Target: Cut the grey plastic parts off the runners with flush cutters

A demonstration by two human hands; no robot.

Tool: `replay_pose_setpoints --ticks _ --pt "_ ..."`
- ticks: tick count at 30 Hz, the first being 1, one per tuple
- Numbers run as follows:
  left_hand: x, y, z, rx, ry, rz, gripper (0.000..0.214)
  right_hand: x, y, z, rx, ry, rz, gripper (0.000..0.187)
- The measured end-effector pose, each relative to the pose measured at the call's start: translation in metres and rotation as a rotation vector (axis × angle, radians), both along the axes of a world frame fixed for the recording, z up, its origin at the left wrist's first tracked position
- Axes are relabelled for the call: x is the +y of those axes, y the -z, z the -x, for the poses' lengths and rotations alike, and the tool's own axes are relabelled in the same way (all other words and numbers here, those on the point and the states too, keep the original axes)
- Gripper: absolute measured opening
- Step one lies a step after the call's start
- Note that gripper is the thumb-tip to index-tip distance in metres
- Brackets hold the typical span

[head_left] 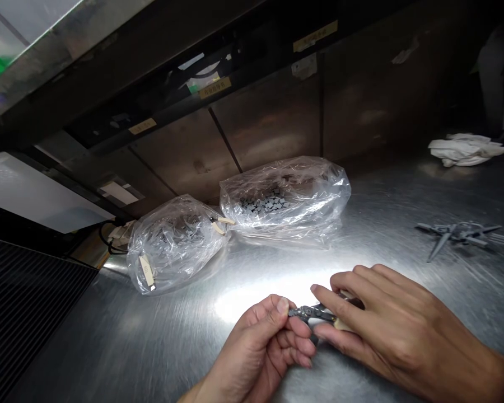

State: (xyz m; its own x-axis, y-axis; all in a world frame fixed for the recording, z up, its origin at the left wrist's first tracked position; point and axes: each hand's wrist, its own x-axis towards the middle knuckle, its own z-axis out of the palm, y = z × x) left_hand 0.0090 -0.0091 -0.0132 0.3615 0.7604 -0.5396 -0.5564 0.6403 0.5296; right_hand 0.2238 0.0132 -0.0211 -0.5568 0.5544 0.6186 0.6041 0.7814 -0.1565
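Observation:
My left hand (269,341) is curled, its thumb and fingers pinching a small dark grey part (298,312) above the steel table (151,336). My right hand (386,324) is closed round a small cutting tool (323,314) with a pale handle. The tool's dark jaws meet the small part between my two hands. Most of the tool is hidden under my right fingers.
Two clear plastic bags lie behind my hands: a left bag (172,243) and a right bag (283,196) holding several small grey pieces. A grey plastic sprue frame (462,232) lies at the right. White cloth (464,149) sits at the far right back.

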Motion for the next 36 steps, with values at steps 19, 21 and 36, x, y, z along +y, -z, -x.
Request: replay_pose_setpoints --ticks 19,21,36 --pt "-0.0011 -0.0028 -0.0006 0.056 0.011 0.005 0.028 -0.0004 -0.0002 -0.0035 -0.010 -0.035 0.083 0.020" --pt "-0.0007 -0.0022 -0.0004 0.056 0.017 0.005 0.029 0.0007 0.0008 -0.0046 0.021 -0.026 0.097 0.020" --pt "-0.0001 0.0008 -0.0006 0.062 0.032 0.005 0.031 0.0024 0.0012 -0.0029 0.012 -0.032 0.071 0.023"
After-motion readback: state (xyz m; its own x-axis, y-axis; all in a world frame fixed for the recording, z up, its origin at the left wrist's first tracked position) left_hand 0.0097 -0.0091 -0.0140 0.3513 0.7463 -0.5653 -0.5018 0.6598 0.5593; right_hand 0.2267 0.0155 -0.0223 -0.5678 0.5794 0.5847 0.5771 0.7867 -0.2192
